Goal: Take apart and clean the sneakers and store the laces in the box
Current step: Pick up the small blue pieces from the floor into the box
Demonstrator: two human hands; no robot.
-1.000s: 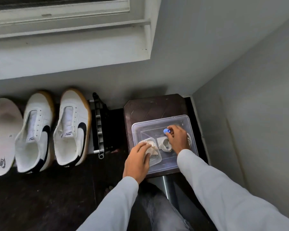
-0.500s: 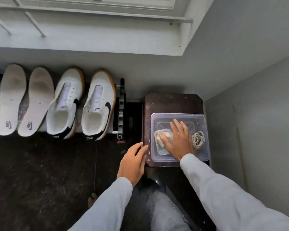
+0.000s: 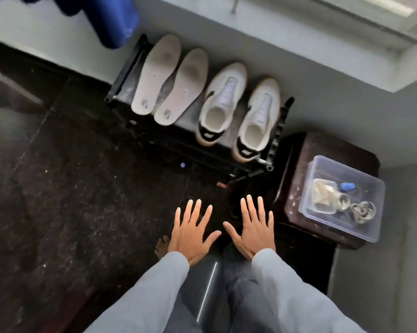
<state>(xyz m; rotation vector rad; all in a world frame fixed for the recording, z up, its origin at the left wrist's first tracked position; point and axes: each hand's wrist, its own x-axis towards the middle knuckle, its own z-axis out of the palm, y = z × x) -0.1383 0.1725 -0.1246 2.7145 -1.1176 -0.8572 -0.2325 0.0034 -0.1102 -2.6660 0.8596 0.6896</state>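
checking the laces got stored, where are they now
In the head view the laces lie coiled inside the clear box at the right, on the dark stool just right of the shoe rack.

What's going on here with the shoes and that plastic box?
A person is taking a pair of sneakers apart for cleaning. The sneakers sit on a low rack with no laces in them, and their insoles lie beside them. The coiled laces are in the clear box on a dark stool. The left hand and right hand are empty, fingers spread, held out above the floor.
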